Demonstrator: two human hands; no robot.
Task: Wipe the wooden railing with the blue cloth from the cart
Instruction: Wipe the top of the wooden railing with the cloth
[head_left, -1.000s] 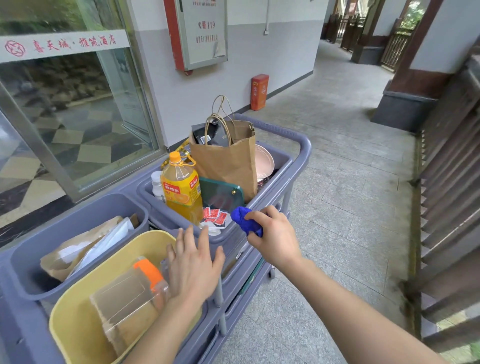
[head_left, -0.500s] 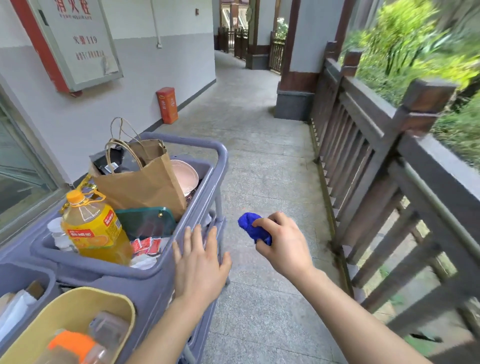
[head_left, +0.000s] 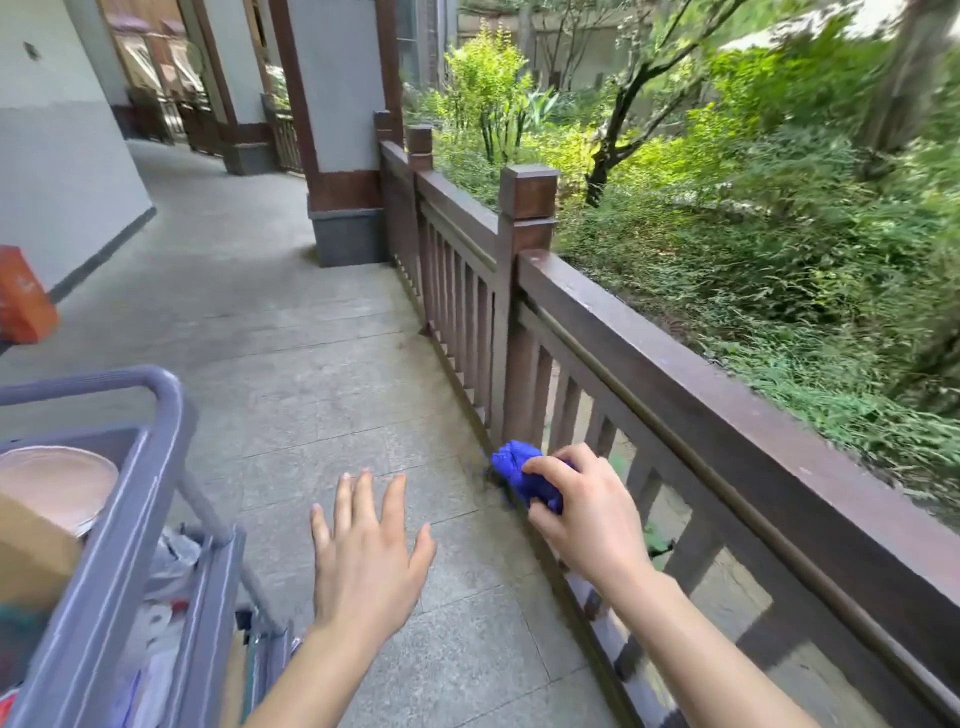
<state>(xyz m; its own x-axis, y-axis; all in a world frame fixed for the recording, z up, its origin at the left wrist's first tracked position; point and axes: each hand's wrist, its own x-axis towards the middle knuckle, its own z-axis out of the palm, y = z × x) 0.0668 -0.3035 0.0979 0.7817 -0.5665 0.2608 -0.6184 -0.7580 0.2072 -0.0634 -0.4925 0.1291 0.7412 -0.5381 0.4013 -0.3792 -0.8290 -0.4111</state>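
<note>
My right hand (head_left: 587, 519) is shut on a bunched blue cloth (head_left: 522, 470), held in the air in front of the balusters, below the top rail and apart from it. The dark brown wooden railing (head_left: 675, 364) runs from the lower right up to a square post (head_left: 525, 208) and on toward the pillar. My left hand (head_left: 366, 556) hovers open over the paving, fingers spread, holding nothing, just right of the grey cart (head_left: 156, 415) at the lower left.
The cart carries a pink pan (head_left: 52, 480), a brown paper bag (head_left: 28, 556) and plastic items. An orange box (head_left: 23, 296) stands by the left wall. A grey-based pillar (head_left: 348, 228) stands ahead. Garden plants lie beyond the railing.
The view has swung right from the cart to the railing. My right hand has carried the blue cloth away from the cart toward the balusters. My left hand has left the cart's edge.
</note>
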